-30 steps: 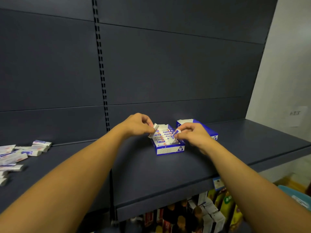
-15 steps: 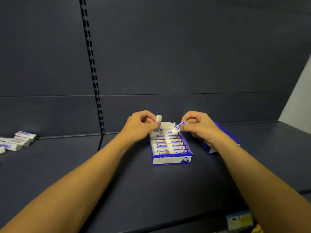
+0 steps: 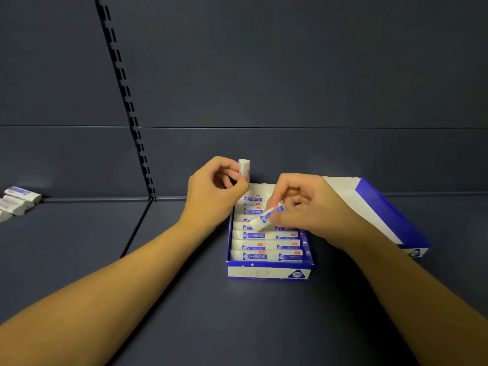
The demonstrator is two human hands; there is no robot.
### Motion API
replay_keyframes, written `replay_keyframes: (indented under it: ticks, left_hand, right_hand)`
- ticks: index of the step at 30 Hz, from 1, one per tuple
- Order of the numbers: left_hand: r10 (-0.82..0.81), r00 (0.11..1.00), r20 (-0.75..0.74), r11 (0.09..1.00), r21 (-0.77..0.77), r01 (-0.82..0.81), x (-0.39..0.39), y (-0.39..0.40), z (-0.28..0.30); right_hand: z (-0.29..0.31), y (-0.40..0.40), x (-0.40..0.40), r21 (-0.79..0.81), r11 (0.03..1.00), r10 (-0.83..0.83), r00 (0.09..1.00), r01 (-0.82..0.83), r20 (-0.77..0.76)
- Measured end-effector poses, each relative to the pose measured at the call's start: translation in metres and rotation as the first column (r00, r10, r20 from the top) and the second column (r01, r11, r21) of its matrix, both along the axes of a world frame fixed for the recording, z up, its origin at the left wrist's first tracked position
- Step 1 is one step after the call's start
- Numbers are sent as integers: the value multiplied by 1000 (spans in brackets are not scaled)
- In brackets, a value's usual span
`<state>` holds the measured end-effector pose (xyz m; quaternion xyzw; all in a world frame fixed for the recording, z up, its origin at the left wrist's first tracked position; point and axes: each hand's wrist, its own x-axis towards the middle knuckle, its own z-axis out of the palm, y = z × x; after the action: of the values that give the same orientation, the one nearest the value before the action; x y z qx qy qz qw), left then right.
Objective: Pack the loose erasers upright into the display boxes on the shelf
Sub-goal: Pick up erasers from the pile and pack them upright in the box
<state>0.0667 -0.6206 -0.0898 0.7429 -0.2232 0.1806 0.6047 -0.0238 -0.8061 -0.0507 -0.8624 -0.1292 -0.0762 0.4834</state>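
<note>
While my left hand (image 3: 215, 192) pinches an eraser (image 3: 244, 167) upright at twelve o'clock of the box (image 3: 268, 272), my right hand (image 3: 303, 210) pinches a tilted one (image 3: 265, 217); next, stand it in the row.

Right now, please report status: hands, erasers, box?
Left hand pinches upright eraser. Right hand pinches tilted eraser over display box. Nothing blocking.

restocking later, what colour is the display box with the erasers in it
Blue and white, with a 2B mark on the front of the display box; head view shows it.
</note>
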Motion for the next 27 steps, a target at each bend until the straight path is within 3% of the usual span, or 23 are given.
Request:
replay_keyframes:
  ticks: [6, 17, 27]
  left_hand:
    - [48, 999, 24, 996, -76, -46, 3, 2, -13]
    - [-2, 995, 101, 1000, 18, 0, -1, -1, -12]
    - [-48, 990, 129, 994, 100, 35, -3, -1, -13]
  right_hand:
    - [-2, 1, -3, -196, 979, 49, 999, -49, -4]
    - [-5, 13, -6, -152, 979, 141, 990, -136, 27]
    - [-14, 17, -4, -142, 982, 130, 991, -123, 42]
